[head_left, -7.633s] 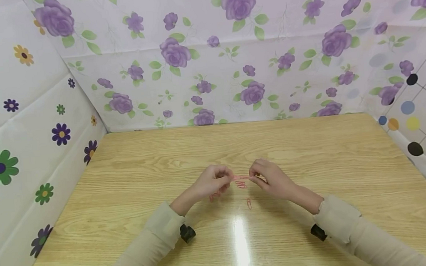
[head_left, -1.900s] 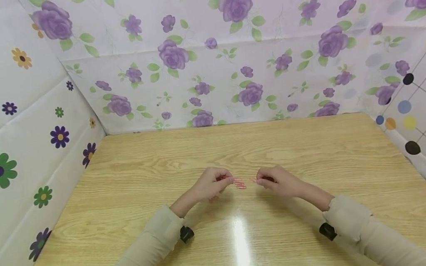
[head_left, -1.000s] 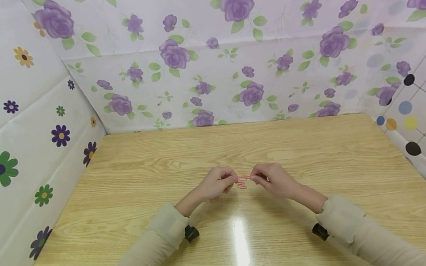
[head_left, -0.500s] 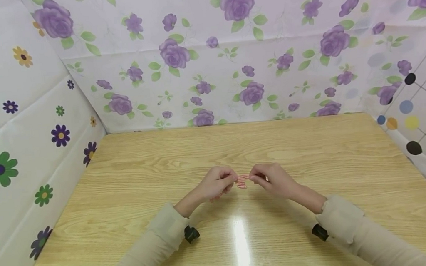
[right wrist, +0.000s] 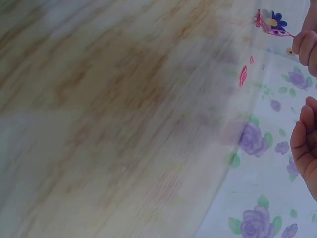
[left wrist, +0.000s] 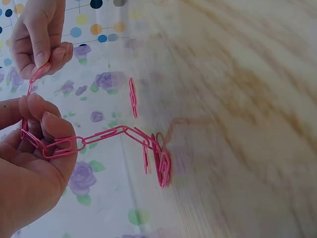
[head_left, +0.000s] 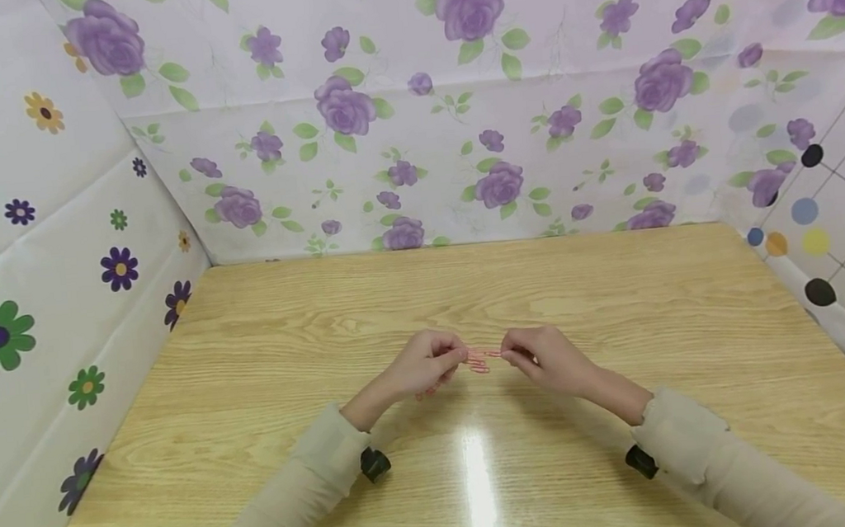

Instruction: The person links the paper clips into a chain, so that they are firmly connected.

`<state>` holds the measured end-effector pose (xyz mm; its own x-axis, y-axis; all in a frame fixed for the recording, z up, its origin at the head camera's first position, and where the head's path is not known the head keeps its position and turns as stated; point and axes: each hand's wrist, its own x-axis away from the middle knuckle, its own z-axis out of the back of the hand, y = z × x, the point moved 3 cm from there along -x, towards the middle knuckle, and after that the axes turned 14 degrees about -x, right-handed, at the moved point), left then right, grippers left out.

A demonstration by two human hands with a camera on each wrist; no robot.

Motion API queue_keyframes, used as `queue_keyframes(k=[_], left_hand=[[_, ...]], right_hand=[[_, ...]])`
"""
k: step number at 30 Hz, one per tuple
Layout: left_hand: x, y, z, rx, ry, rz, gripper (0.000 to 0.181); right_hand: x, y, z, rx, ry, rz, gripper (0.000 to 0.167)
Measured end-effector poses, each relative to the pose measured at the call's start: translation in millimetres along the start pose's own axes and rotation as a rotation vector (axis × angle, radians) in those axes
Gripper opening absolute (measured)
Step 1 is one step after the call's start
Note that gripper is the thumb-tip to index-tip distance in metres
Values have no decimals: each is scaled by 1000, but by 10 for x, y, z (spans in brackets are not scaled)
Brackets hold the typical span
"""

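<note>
My left hand [head_left: 423, 367] pinches a chain of pink paper clips [left wrist: 104, 135]. The chain runs across its curled fingers and droops to the table, where its end lies heaped. Opposite it, my right hand [head_left: 549, 359] pinches a pink paper clip [left wrist: 39, 73] between thumb and fingertips. A short pink line of clips [head_left: 489, 353] stretches between the two hands. Loose paper clips [head_left: 480, 369] lie on the table just below that gap; in the left wrist view one loose group [left wrist: 132, 97] shows beyond the chain. Fingertips hide how the clips join.
The wooden table [head_left: 307, 306] reflects a bright light streak near its front. A flowered cloth wall [head_left: 428, 147] rises behind it, with patterned cloths on both sides. A black wrist camera [head_left: 375, 464] sits under the left cuff, another [head_left: 641, 461] under the right.
The single clip lying nearer the front earlier is gone from that spot. The hands, apart 1.9 seconds ago, came together; now the right has drawn slightly rightward with clips stretched between them.
</note>
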<state>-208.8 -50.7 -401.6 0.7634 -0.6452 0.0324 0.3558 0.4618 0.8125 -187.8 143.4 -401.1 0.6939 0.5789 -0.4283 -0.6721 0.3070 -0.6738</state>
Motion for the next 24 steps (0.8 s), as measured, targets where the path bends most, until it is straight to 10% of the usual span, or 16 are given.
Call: queue_keyframes(k=[8, 24], left_hand=[[10, -5, -9, -9, 4, 18, 25], [-28, 29, -46, -152, 143, -219, 17]], right_hand=[[-30, -69, 16, -26, 17, 15, 9], [-79, -94, -49, -62, 2, 28, 7]])
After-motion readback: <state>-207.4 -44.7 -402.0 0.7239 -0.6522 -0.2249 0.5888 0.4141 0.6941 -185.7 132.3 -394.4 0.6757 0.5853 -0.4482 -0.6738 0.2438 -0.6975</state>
